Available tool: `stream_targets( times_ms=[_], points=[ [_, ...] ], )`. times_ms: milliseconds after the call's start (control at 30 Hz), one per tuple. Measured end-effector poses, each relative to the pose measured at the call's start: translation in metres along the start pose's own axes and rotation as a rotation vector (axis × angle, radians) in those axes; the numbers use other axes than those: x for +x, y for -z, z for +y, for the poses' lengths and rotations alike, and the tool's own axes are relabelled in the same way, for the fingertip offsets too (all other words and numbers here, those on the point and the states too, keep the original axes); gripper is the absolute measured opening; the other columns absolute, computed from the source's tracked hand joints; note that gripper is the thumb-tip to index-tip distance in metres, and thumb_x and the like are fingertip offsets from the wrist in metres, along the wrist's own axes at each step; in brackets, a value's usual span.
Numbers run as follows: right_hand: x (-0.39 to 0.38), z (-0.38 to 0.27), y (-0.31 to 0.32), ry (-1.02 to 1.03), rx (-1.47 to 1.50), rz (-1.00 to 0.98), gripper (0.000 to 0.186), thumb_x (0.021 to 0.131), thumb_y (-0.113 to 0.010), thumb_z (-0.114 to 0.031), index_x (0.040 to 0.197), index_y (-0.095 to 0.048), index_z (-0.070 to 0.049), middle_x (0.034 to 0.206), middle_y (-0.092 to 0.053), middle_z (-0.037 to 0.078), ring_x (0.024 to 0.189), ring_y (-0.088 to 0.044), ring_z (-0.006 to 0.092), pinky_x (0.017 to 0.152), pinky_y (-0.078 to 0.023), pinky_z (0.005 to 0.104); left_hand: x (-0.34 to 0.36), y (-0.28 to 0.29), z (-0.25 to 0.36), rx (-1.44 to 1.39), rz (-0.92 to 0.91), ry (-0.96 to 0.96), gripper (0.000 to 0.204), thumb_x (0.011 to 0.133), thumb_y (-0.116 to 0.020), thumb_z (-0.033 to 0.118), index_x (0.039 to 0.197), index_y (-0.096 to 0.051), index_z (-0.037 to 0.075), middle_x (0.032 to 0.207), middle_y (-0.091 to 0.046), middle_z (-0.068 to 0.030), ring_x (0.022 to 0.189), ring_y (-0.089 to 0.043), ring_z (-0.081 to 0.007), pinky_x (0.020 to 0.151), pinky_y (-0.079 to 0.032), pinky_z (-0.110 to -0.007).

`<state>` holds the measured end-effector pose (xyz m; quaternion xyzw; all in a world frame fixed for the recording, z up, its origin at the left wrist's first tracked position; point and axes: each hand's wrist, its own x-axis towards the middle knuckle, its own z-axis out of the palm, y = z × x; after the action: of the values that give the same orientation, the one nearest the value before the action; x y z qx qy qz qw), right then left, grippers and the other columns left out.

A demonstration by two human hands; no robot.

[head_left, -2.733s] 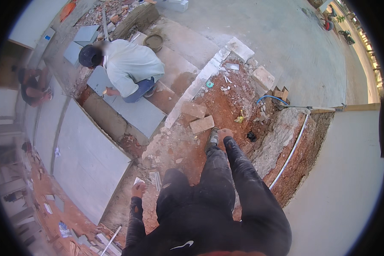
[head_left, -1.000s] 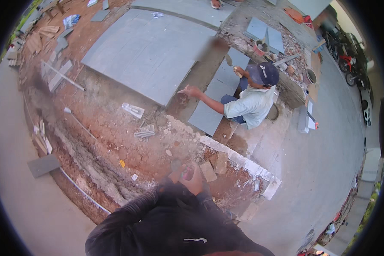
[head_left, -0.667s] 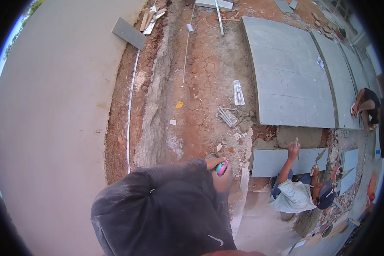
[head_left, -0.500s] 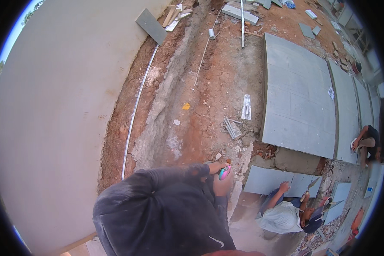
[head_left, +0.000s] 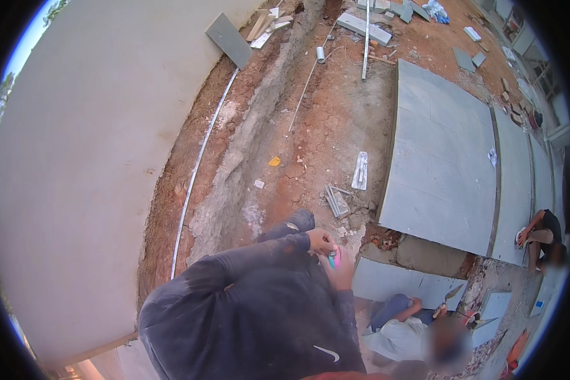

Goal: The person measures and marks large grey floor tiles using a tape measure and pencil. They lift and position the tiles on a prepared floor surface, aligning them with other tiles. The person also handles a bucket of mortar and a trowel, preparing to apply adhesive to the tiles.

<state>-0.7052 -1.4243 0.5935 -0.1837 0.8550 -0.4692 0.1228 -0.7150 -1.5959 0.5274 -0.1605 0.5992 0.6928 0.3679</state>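
My right hand (head_left: 339, 273) grips a small pink and teal object (head_left: 334, 258), too small to identify, just above my dark clothing. My left hand (head_left: 322, 241) meets it from the left, fingers bent against its top. Beyond them, on the reddish ground, lie a bundle of metal strips (head_left: 337, 201) and a whitish flat tool (head_left: 360, 170). Part of my dark-clad leg shows past the left forearm.
A crouching co-worker (head_left: 399, 335) holds a trowel (head_left: 452, 293) beside grey slabs (head_left: 383, 282). Another person (head_left: 544, 234) squats by the paving (head_left: 440, 152). A wide pale surface (head_left: 76, 177) edges the trench (head_left: 228, 158), with a long strip (head_left: 204, 144), boards and rubble beyond.
My view has swung round along the trench. My hands, apart at first, have come together on the pink and teal object. A leg has risen into view. The near co-worker's outstretched arm has lowered.
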Motion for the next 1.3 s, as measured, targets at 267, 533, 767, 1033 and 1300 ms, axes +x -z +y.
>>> stream_targets(
  times_ms=[267,533,767,1033,1300],
  points=[
    [0.148,0.039,-0.019,-0.171,-0.155,-0.078,0.044,0.067,-0.068,-0.022,0.105,-0.056,-0.003,0.095,-0.059,0.016,0.088,-0.056,0.0339,0.077,-0.045,0.0406,0.078,0.125,0.082,-0.165,0.252,-0.164,0.034,0.071,-0.075,0.012,0.089,-0.049,-0.001,0.078,-0.061,-0.0095,0.072,-0.063,-0.0159,0.062,-0.053,-0.028],
    [0.348,0.072,-0.020,-0.112,-0.255,-0.012,0.039,0.062,-0.065,-0.011,0.100,-0.058,-0.001,0.093,-0.059,0.017,0.088,-0.057,0.0338,0.080,-0.045,0.0397,0.060,0.434,0.290,-0.322,0.721,-0.519,0.024,0.077,-0.067,0.003,0.092,-0.049,0.003,0.080,-0.064,-0.0095,0.071,-0.065,-0.0195,0.066,-0.056,-0.031],
    [0.539,0.030,-0.015,-0.038,-0.243,0.075,0.037,0.063,-0.062,-0.014,0.098,-0.056,-0.004,0.092,-0.058,0.016,0.089,-0.056,0.0341,0.079,-0.045,0.0407,0.152,0.498,0.391,-0.210,0.556,-0.460,0.028,0.075,-0.070,0.007,0.097,-0.053,-0.001,0.078,-0.063,-0.0069,0.073,-0.064,-0.0146,0.064,-0.052,-0.024],
    [0.807,0.023,-0.008,0.037,-0.208,0.018,0.032,0.067,-0.063,-0.017,0.096,-0.054,-0.007,0.087,-0.059,0.015,0.084,-0.057,0.0337,0.073,-0.045,0.0421,0.365,0.517,0.475,0.220,0.462,-0.432,0.022,0.073,-0.074,0.011,0.080,-0.056,0.002,0.069,-0.061,-0.0029,0.064,-0.060,-0.0092,0.059,-0.048,-0.022],
    [1.051,-0.005,0.077,0.061,-0.141,-0.110,0.031,0.071,-0.062,-0.017,0.098,-0.050,-0.008,0.086,-0.059,0.016,0.082,-0.058,0.0353,0.069,-0.045,0.0440,0.460,0.622,0.691,0.454,0.525,-0.368,0.024,0.077,-0.071,0.022,0.079,-0.062,0.000,0.072,-0.064,-0.0027,0.063,-0.057,-0.0068,0.060,-0.045,-0.021]
  ],
)
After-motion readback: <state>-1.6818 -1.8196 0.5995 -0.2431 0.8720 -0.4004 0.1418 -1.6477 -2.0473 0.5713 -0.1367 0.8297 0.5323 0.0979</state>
